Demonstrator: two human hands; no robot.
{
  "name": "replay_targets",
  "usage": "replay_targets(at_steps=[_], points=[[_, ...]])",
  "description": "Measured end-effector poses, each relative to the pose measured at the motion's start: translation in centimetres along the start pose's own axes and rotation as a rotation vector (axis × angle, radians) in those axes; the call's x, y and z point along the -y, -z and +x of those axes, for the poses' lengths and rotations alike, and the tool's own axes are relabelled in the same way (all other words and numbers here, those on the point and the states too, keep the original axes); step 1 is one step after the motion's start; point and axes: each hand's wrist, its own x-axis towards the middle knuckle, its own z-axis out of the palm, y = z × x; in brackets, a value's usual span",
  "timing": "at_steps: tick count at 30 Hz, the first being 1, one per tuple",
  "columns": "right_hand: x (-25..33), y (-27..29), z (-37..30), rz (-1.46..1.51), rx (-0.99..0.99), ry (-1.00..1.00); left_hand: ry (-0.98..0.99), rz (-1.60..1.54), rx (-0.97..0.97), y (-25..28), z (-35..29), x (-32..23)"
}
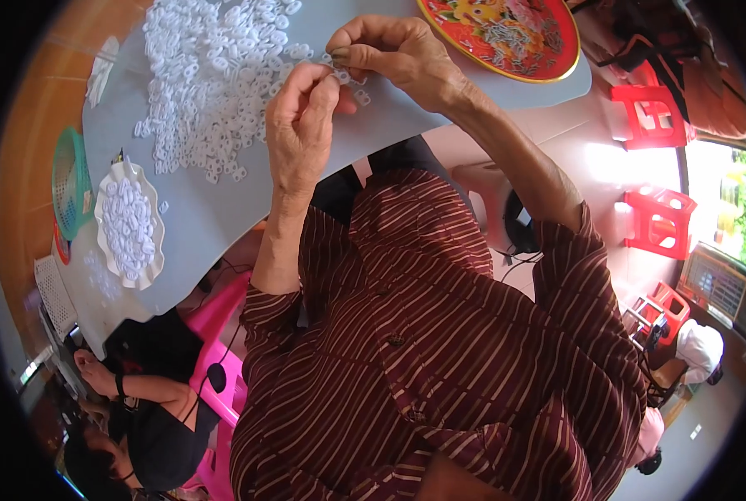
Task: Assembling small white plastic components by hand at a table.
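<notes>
My left hand (300,125) is closed, its thumb and fingertips pinching a small white plastic piece (342,78) with holes in it. My right hand (400,60) meets it just above, thumb and index finger pressed together at the piece; whatever lies between those tips is too small to make out. Beside both hands spreads a large heap of similar white plastic pieces (202,92) on the grey-blue table (198,221). To the right stands a round red tray (548,63) with a flowered pattern, and small silvery metal parts (511,35) lie piled in it.
A scalloped white dish (158,259) of white pieces and a green basket (73,179) are at the left. A person in dark clothing (168,442) sits by a pink chair (223,334) at lower left. Red stools (652,117) stand at the right.
</notes>
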Motion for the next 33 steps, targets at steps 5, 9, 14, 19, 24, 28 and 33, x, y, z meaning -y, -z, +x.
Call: replay_targets(at_steps=[5, 9, 14, 19, 24, 28, 33], points=[[-0.9, -0.4, 0.0, 0.060, -0.016, 0.076, 0.012, 0.041, 0.017, 0.3, -0.1, 0.2], [-0.1, -0.7, -0.2, 0.085, -0.044, -0.006, 0.006, 0.009, -0.019, 0.2, -0.1, 0.4], [-0.6, -0.7, -0.2, 0.081, -0.042, 0.043, 0.010, 0.012, -0.033, 0.2, 0.0, 0.6], [-1.1, -1.0, 0.0, 0.144, -0.055, 0.056, -0.006, 0.011, -0.051, 0.1, -0.2, 0.7], [-1.3, -1.1, 0.0, 0.150, -0.076, 0.045, -0.035, 0.020, -0.059, 0.2, -0.1, 1.0], [-1.1, -1.1, -0.1, 0.108, -0.066, 0.072, -0.054, 0.006, -0.064, 0.2, -0.2, 1.0], [-1.2, -1.2, -0.1, 0.122, -0.083, 0.063, -0.054, -0.003, -0.069, 0.3, -0.2, 1.0]])
